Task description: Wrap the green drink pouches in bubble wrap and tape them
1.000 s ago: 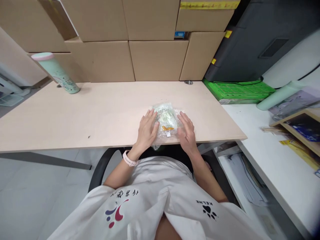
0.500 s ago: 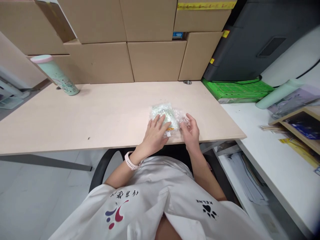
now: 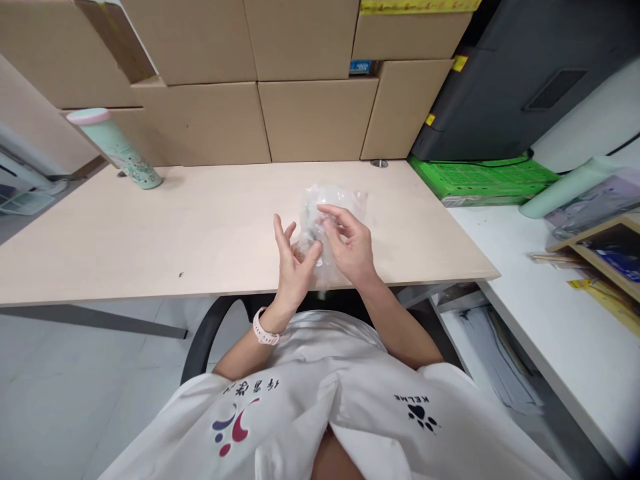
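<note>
A clear, crinkled plastic bag [image 3: 335, 195] stands tilted up between my hands, just above the near part of the desk. Something greenish and a patch of orange show dimly through it; I cannot make out what is inside. My left hand [image 3: 295, 267], with a pale pink watch band on the wrist, grips the bag's left side with the thumb in front while its index finger points up. The thumb and fingers of my right hand [image 3: 354, 250] pinch the bag's film near its middle.
Cardboard boxes [image 3: 317, 120] are stacked along the back of the wooden desk [image 3: 210, 233]. A mint tumbler [image 3: 120, 150] stands at the left. To the right are a dark grey case [image 3: 500, 93], a green crate [image 3: 490, 180] and a white side desk [image 3: 540, 293].
The bag has been lifted from lying flat and tilted upright. My left hand has turned from resting on it to gripping its side; my right hand has moved left and up onto it.
</note>
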Motion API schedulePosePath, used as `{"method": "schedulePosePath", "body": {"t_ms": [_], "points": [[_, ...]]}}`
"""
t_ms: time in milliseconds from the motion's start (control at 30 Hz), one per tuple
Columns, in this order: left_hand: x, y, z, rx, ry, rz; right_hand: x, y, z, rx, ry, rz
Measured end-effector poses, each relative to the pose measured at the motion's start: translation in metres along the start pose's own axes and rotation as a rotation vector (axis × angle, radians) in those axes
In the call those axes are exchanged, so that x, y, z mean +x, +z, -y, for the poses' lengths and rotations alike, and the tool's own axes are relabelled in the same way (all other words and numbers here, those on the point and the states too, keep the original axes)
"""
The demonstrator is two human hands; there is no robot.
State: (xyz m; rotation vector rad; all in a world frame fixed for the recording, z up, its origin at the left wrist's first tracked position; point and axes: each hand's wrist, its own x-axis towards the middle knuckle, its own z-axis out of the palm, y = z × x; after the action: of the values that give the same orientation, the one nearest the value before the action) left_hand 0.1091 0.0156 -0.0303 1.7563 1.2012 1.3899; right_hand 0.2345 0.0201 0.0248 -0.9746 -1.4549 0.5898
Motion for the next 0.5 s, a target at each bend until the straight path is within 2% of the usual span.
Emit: {"method": "schedulePosePath", "body": {"t_ms": [67, 133, 267, 333, 400, 500], "points": [[-0.002, -0.006, 0.011, -0.095, -0.071, 0.033, 0.008, 0.003, 0.003, -0.015, -0.057, 0.076], [-0.004, -0.015, 0.021, -0.061, -0.092, 0.003, 0.013, -0.003, 0.000, -0.040, -0.114, 0.083], [-0.003, -0.037, 0.023, 0.285, 0.057, -0.231, 0.026, -0.038, -0.011, -0.096, -0.228, -0.118], [-0.001, -0.042, 0.013, 0.367, 0.166, -0.256, 0.035, -0.054, -0.012, -0.121, -0.286, -0.205], [0.003, -0.039, -0.002, 0.359, 0.260, -0.175, 0.045, -0.062, -0.007, -0.143, -0.343, -0.226], [0.013, -0.022, -0.022, 0.363, 0.407, 0.064, 0.057, -0.059, 0.006, -0.160, -0.386, -0.150]]}}
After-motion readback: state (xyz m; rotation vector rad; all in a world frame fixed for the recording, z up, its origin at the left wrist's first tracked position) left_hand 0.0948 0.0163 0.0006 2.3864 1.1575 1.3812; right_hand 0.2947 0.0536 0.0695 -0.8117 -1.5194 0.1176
